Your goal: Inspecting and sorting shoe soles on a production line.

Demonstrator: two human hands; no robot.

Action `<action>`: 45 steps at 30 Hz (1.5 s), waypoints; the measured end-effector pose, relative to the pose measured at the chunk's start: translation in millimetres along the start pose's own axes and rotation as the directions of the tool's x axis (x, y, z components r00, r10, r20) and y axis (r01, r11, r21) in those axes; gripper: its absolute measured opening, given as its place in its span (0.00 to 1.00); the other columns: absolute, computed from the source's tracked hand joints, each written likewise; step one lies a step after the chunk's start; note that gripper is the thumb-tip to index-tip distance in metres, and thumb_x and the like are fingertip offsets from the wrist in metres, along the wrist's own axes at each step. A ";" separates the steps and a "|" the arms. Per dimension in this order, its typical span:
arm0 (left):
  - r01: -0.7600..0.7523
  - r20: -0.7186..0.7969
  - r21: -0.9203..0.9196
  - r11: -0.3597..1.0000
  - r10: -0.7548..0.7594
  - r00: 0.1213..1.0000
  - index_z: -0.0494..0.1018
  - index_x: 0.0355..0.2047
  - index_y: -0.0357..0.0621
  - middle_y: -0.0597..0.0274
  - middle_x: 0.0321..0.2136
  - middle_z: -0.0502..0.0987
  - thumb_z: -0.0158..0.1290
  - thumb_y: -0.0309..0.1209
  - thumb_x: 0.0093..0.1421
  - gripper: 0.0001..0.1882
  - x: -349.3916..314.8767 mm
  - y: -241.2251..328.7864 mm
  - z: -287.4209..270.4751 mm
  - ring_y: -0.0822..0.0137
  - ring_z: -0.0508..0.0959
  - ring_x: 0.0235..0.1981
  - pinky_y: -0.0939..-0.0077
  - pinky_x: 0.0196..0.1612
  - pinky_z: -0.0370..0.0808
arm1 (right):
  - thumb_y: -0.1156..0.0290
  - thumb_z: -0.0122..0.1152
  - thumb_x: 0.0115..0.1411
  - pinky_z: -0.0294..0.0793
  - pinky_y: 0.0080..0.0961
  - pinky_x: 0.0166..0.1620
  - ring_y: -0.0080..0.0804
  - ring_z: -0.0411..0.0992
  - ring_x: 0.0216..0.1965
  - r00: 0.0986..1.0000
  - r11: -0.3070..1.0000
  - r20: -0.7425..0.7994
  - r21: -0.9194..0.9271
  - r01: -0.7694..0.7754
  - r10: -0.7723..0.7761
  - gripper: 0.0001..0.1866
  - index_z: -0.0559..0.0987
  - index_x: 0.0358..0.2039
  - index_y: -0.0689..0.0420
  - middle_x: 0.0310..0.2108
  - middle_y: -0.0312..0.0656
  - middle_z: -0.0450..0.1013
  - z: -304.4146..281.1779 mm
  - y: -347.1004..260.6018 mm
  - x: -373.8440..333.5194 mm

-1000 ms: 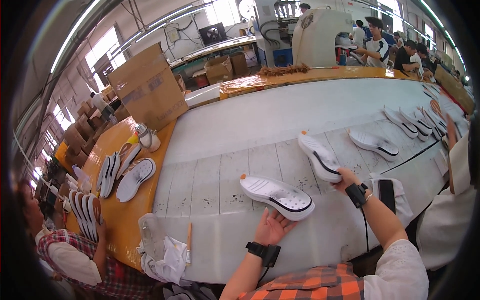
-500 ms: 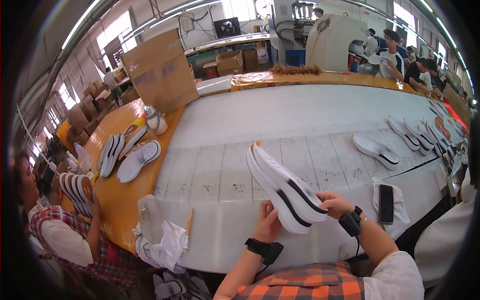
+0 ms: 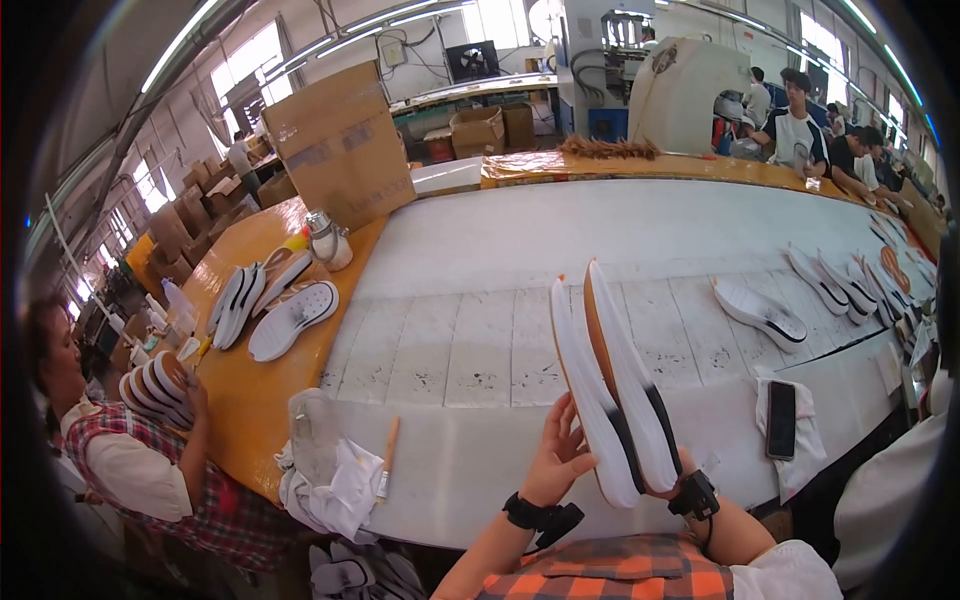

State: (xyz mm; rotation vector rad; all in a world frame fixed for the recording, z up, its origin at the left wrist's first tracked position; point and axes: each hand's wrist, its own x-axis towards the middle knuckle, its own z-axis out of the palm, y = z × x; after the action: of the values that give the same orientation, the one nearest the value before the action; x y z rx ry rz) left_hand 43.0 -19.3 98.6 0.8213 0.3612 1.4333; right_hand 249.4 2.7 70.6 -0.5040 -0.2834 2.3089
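Two white shoe soles, the left sole (image 3: 590,400) and the right sole (image 3: 635,385), stand nearly upright before me, splayed at the top and close at their lower ends. Both carry a black band on the side, and tan shows along the right one. My right hand (image 3: 683,475) grips the lower ends, its fingers mostly hidden behind the right sole. Beside the left sole's edge is my left hand (image 3: 555,462), fingers and thumb apart; whether the tips touch the sole is hard to see.
A white worktable (image 3: 470,230) spreads ahead. Another sole (image 3: 760,312) and several more lie at right, near a black phone (image 3: 781,420) on a cloth. At left are a brush (image 3: 389,455), white rags (image 3: 345,490), a metal-topped jar (image 3: 328,240) and a co-worker's hand (image 3: 197,398) holding soles.
The soles have turned more upright and their upper ends have parted. My left hand's fingers have spread at the left sole's edge. My right hand has shifted down toward the lower ends.
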 end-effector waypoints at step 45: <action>0.335 -0.086 -0.277 0.901 -0.371 0.925 0.65 0.48 0.36 0.55 0.42 0.72 0.50 0.37 0.54 0.24 -10.9 8.3 -61.9 0.62 0.73 0.42 0.68 0.47 0.71 | 0.66 0.66 0.47 0.56 0.33 0.57 0.31 0.52 0.59 0.944 0.613 0.319 -0.763 0.204 0.083 0.52 0.38 0.63 0.51 0.61 0.41 0.48 77.0 8.0 -30.7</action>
State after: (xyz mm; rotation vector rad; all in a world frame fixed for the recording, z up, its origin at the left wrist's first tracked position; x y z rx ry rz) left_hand -6.2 -13.1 59.2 0.4190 0.3959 1.1640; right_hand 230.7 -28.9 145.4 -0.5035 -1.5214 2.0809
